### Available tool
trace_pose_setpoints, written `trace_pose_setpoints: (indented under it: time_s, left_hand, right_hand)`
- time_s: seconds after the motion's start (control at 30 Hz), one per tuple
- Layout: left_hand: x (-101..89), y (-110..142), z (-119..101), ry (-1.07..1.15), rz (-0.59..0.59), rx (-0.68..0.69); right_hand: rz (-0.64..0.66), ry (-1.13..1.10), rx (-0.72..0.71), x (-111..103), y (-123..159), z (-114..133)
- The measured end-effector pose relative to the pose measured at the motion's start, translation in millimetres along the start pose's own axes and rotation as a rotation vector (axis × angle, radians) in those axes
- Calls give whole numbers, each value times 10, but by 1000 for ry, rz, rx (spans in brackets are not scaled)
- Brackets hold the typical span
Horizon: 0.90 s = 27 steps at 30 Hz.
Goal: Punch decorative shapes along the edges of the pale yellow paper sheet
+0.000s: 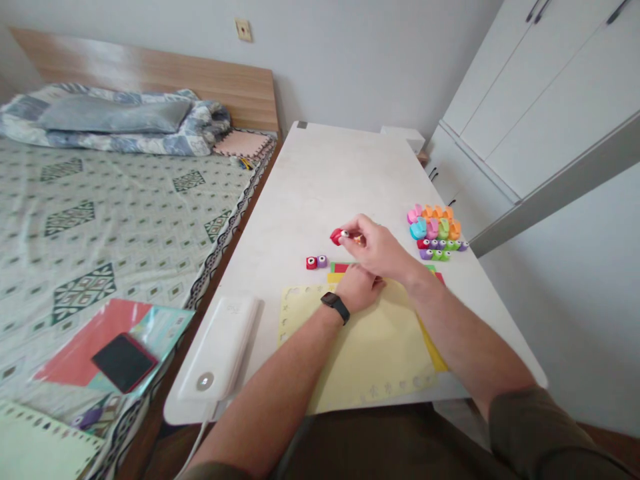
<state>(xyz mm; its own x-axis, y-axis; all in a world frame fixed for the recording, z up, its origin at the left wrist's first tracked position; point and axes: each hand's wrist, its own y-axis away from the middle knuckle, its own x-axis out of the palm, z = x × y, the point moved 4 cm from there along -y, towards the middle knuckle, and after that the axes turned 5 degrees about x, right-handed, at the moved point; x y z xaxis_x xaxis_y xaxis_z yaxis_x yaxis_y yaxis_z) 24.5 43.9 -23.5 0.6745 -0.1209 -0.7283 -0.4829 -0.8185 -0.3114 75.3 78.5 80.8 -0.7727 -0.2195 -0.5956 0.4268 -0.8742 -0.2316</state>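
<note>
My right hand (376,245) is raised over the far edge of a yellow sheet of paper (380,333), its fingers closed around a small red craft punch (337,236). Below it, my left hand (358,289), with a dark watch on the wrist, lies on the sheet near that edge; my right hand partly covers its fingers. Small shapes are punched along the sheet's borders. Red, green and deeper yellow sheets show from under it. Left of my hands, a red craft punch (311,263) and a purple craft punch (322,261) stand side by side on the table.
Several colourful punches (436,230) stand in rows at the table's right. A white device (220,347) with a cable lies at the left front of the white table (345,167). On the bed (125,220) at left lie a phone (125,362), plastic-wrapped paper and a punched pale sheet (40,443).
</note>
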Motion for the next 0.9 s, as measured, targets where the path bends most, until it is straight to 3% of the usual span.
trace_pose_setpoints:
  time_s: [0.2, 0.37, 0.5, 0.67, 0.9]
  left_hand:
    - [1, -9, -1, -27, 44, 25]
    - [-11, -8, -9, 9, 51, 18]
    - [-10, -16, -2, 22, 42, 16]
    - [2, -17, 34, 47, 30, 5]
    - [11, -28, 43, 87, 43, -10]
  right_hand:
    - [-138, -160, 260, -641, 536, -889]
    - [-50, -243, 441, -801, 904, -1369]
    - [15, -288, 499, -795, 1036, -1486]
    - [79, -365, 535, -739, 1130, -1439]
    - [66, -359, 596, -718, 1174, -1475]
